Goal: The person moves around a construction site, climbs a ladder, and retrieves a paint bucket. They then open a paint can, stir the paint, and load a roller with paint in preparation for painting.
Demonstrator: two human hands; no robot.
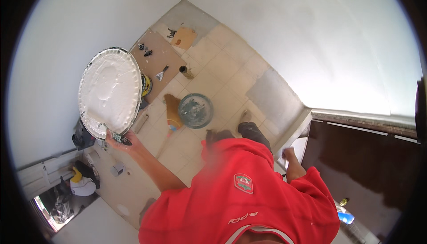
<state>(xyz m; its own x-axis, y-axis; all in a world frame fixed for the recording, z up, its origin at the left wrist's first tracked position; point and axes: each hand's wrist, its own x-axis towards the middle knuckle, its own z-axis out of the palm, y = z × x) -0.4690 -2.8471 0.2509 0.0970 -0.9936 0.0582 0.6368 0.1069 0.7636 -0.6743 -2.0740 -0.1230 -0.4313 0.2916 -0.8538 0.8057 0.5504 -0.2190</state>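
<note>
My left hand [119, 141] is closed on the lower rim of a round bucket lid [109, 88], raised at the left. Smooth white paste covers its face, and dark green-black smears mark its edge. My right hand [289, 153] hangs low on the right, beside a pale ledge; its fingers are too small and partly hidden to read. Below the lid, a yellow-and-black container [146, 85] is partly covered by it. A round tub [195, 110] with dark green smears stands on the tiles in front of me.
A brown board [162, 52] on the floor carries a putty knife [162, 72] and dark scraps. Near it are a cardboard piece [184, 37], an upright tube [186, 72] and a broom [173, 112]. White walls meet ahead; a dark brown panel [356, 155] is at right.
</note>
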